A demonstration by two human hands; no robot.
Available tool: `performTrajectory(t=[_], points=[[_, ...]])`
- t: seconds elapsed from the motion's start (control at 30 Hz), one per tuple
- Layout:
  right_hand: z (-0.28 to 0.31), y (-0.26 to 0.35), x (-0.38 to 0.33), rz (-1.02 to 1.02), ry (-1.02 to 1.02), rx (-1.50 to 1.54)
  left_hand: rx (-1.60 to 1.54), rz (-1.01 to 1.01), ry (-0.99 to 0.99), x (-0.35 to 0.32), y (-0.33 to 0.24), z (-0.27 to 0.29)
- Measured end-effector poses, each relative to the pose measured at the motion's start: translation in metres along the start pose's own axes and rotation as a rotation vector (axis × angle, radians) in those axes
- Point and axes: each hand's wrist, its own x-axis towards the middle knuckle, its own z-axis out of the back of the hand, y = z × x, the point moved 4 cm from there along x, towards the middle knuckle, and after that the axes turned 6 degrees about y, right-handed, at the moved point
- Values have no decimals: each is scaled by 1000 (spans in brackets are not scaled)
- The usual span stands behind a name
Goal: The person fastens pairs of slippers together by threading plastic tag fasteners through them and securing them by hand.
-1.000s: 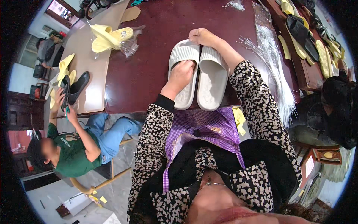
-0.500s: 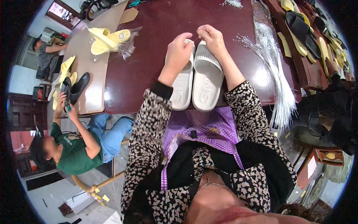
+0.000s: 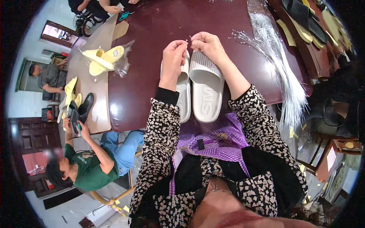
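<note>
Your left hand (image 3: pixel 173 57) and right hand (image 3: pixel 205 45) pinched together on a tiny thin fastener (image 3: pixel 189 39), above two grey slippers (image 3: pixel 197 87) side by side on the dark red desk (image 3: pixel 140 76), clear bag (image 3: pixel 123 62) around yellow slippers (image 3: pixel 102 60) far left, shiny pile of plastic ties (image 3: pixel 281 64) right.

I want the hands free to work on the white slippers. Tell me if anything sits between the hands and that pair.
Nothing visible does. The left hand and right hand hover together right over the toe end of the white slippers, pinching something too thin to identify. The clear plastic strips lie off to the right, and the yellow slippers to the left.
</note>
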Motion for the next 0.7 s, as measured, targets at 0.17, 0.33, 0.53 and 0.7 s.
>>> performTrajectory(t=[0.17, 0.33, 0.53, 0.7], points=[[-5, 0, -2, 3, 20, -110, -75, 40, -4, 1, 0, 3], [-8, 0, -3, -13, 12, -196, -144, 46, -15, -1, 0, 5], [-9, 3, -6, -24, 9, -225, -141, 59, -8, 1, 1, 4], [-11, 7, -8, -35, -12, -284, -106, 50, -9, 0, 1, 3]])
